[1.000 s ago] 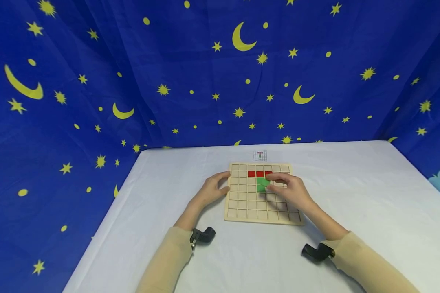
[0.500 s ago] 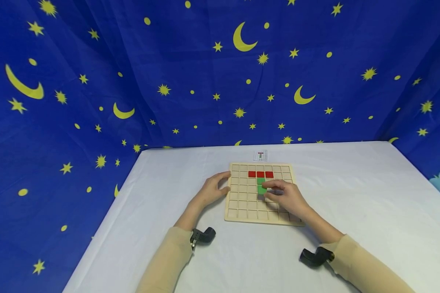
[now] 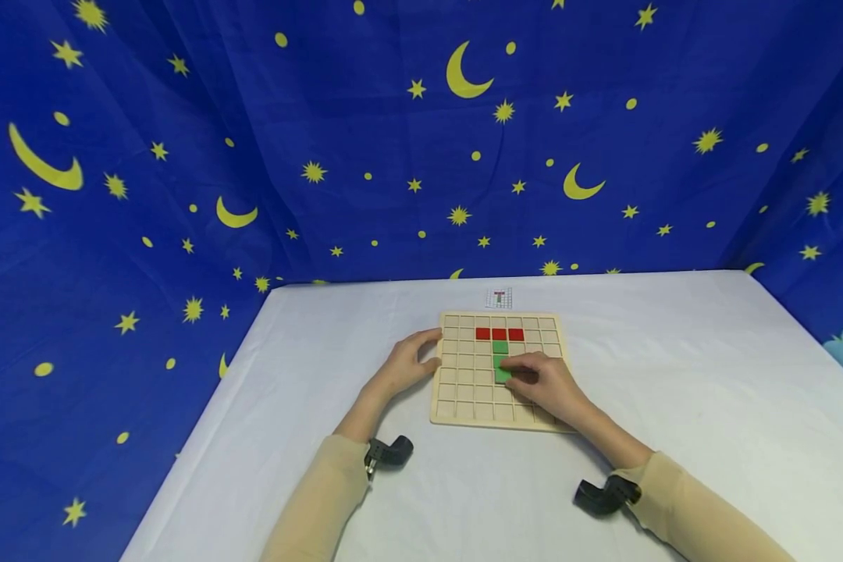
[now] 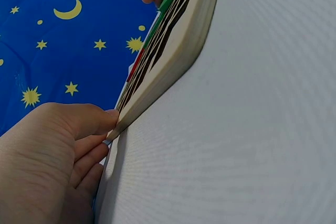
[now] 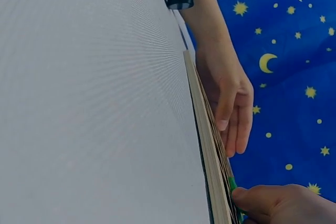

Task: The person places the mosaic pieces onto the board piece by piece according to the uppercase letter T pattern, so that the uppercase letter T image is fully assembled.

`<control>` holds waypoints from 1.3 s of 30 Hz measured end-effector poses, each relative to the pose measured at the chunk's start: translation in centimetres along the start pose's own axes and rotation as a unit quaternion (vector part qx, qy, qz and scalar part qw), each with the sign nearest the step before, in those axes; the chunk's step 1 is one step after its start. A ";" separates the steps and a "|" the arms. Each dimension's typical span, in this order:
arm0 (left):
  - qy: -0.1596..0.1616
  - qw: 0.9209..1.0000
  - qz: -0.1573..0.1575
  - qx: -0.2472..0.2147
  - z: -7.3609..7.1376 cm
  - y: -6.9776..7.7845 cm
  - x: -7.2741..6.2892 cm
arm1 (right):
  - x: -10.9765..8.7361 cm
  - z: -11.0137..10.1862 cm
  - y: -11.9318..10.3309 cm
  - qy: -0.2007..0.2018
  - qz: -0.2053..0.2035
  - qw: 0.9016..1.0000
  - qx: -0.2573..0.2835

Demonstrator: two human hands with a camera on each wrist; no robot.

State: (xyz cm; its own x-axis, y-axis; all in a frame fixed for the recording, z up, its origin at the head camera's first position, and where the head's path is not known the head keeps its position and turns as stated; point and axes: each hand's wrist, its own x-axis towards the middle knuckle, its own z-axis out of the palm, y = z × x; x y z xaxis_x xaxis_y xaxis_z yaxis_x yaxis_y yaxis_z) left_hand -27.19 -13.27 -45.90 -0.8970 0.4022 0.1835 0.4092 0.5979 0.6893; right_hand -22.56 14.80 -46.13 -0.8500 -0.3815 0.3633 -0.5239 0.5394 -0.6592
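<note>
A square wooden grid board [image 3: 465,394] lies on the table. Three red tiles [image 3: 499,334] sit side by side in its second row from the far edge. Below the middle one, green tiles [image 3: 500,346] run down a column. My right hand [image 3: 553,386] pinches the lowest green tile [image 3: 502,376] between thumb and fingers at that column; whether it is fully seated cannot be told. My left hand [image 3: 405,367] touches the board's left edge with thumb and fingertips, its fingers relaxed. In the left wrist view, the thumb of the left hand [image 4: 63,150] meets the board's rim.
A small printed card [image 3: 499,298] with a red and green T pattern lies just beyond the board. White cloth [image 3: 337,328] covers the table. A blue curtain [image 3: 393,140] with moons and stars hangs behind and at the sides. Black wrist cameras [image 3: 607,496] stick out from the sleeves.
My right hand has moved down the column toward me, bringing the green tile from over the upper green cells to the cell below them. The left hand has stayed still.
</note>
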 end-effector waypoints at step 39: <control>0.004 1.000 0.011 -0.014 0.0 -0.3 0.3 | 4.4 -6.5 -2.9 0.048 0.159 0.935 0.312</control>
State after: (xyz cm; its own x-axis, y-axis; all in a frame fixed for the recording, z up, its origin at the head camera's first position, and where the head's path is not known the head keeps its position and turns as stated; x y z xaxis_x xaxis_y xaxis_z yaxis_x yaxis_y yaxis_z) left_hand -27.58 -13.31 -46.09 -0.8893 0.4089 0.2050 0.4242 0.5699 0.7037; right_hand -25.14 16.47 -38.32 -0.9740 -0.1908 0.1220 -0.1354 0.0589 -0.9890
